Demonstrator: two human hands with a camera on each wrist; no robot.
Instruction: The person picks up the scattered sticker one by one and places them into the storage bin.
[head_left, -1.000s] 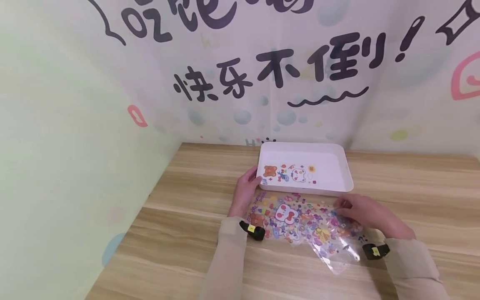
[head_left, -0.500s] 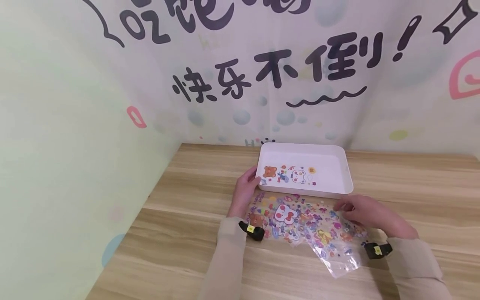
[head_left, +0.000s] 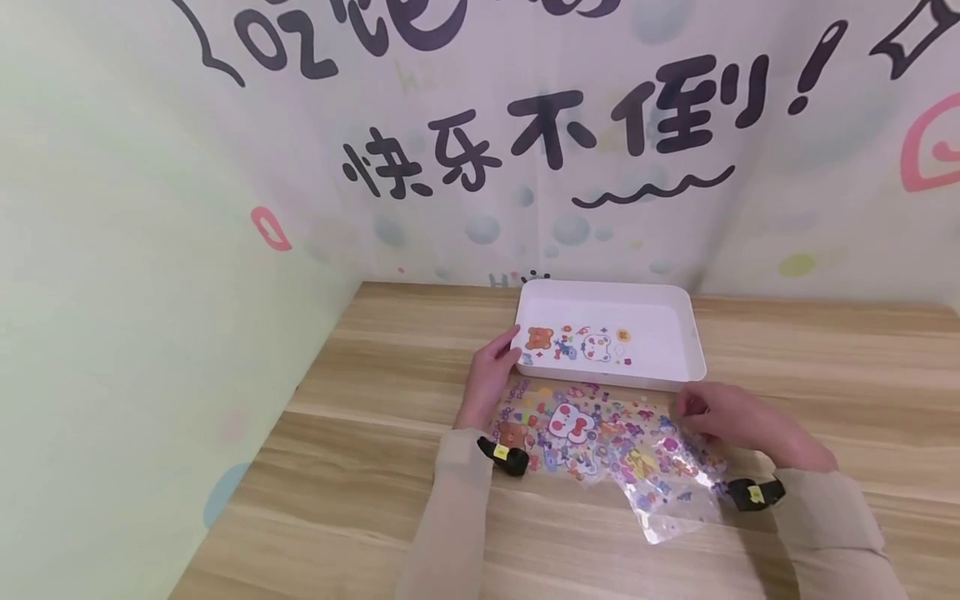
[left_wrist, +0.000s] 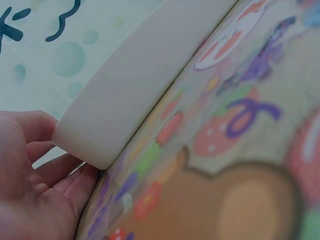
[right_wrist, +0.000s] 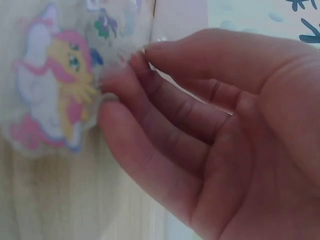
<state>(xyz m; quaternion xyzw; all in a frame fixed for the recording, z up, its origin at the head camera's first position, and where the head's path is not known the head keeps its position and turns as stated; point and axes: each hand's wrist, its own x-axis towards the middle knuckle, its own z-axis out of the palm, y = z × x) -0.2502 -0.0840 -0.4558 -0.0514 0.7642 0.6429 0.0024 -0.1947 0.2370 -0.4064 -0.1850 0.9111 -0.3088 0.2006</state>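
A white rectangular tray has bear, rabbit and small flower stickers along its near left part. At the tray's left end my left hand holds the corner; in the left wrist view its fingers curl around the end of the tray wall. Just in front of the tray, my right hand pinches the edge of a clear sticker sheet, thumb tip meeting fingertip in the right wrist view. A yellow and pink pony sticker shows close to those fingers. The pinched edge itself is partly hidden.
Another clear sheet with a rabbit sticker and a brown bear lies at the left, overlapped by the pony sheet. All sits on a wood-grain table. A printed cloth wall rises right behind the tray.
The near corner of the clear pony sheet has swung a little to the left, and its shine has shifted. My right hand has moved very slightly right; my left hand stays on the tray.
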